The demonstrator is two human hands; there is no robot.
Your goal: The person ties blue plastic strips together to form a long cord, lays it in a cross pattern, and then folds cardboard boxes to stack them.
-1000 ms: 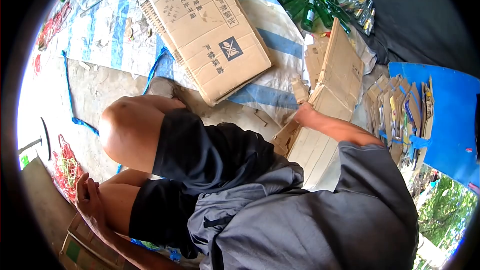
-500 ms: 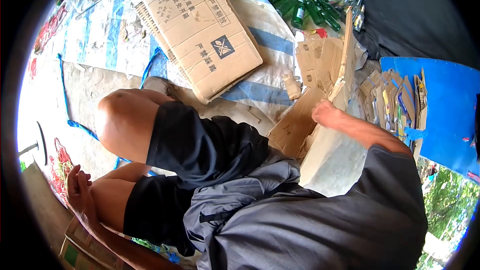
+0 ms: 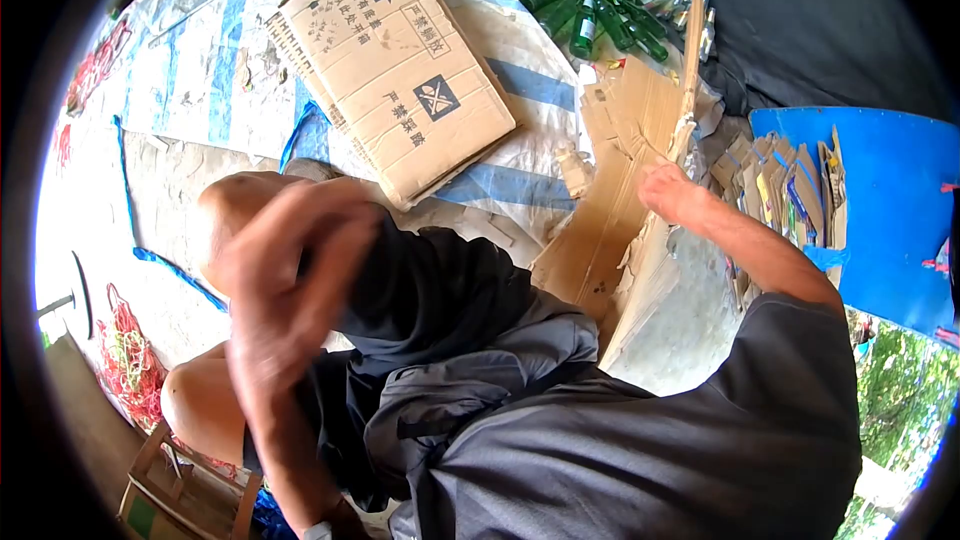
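Note:
My right hand [image 3: 672,192] is closed on the upper part of a brown cardboard sheet [image 3: 605,230] that stands on edge at my right side, its torn edge running down toward my lap. Over my bent knees my left hand [image 3: 295,265] is raised in mid-air and smeared by motion, so its fingers are not clear. In front of me lies a flattened cardboard stack [image 3: 400,70] with black printed characters, tied into a flat pile on a striped sheet.
Green glass bottles [image 3: 600,0] crowd the top beside a black cover [image 3: 810,30]. A blue board [image 3: 900,210] stands at the right next to bundled cardboard [image 3: 780,185]. Tangled red string [image 3: 130,350] and a wooden stool [image 3: 165,490] are at the left, on the striped sheet's [image 3: 540,85] side.
My left hand has swung up and right from beside my knee to above it. My right hand keeps its hold on the cardboard, which has opened out wider toward the left.

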